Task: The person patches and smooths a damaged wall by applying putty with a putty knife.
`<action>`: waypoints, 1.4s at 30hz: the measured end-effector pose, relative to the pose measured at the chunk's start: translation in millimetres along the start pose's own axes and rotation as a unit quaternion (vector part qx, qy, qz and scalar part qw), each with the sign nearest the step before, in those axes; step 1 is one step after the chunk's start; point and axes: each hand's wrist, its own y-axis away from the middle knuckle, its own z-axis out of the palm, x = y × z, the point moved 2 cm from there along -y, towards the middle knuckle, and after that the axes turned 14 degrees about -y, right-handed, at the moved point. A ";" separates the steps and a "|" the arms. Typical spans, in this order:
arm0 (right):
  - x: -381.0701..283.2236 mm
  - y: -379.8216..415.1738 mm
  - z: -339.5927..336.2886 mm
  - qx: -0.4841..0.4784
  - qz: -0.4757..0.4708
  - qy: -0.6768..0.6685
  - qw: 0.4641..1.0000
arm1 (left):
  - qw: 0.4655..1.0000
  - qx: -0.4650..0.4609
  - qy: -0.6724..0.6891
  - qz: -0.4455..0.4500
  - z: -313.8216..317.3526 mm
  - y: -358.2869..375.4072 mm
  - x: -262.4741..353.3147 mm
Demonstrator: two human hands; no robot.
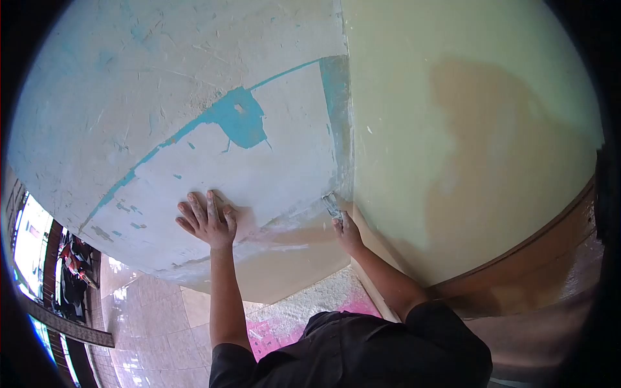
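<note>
My left hand (208, 221) lies flat on the whitish wall (284, 168), fingers spread, holding nothing. Near the inner corner, my right hand (348, 231) grips a scraper (332, 207), its blade against the wall's lower part. Pale dust marks both hands. Above them, a teal paint patch (242, 119) and a thin teal line show on the wall, and a teal strip (336, 116) runs beside the corner. Rough, streaked filler crosses the wall between my hands.
A pale green wall (394, 149) meets the whitish one at the right. White debris lies over a pink sheet (265, 336) on the tiled floor (152, 310). A red motorcycle (72, 262) stands at the far left, beyond an opening.
</note>
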 end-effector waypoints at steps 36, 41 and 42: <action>9.9 9.5 15.8 -0.028 -0.028 -0.003 0.999 | 1.000 -0.003 0.006 -0.004 0.7 5.6 2.8; -2.9 4.2 17.2 -0.031 -0.038 0.015 0.999 | 1.000 0.010 0.005 -0.001 3.2 5.5 2.4; -12.9 2.8 18.0 -0.022 -0.050 0.003 0.998 | 1.000 0.010 0.008 -0.003 3.0 7.1 2.8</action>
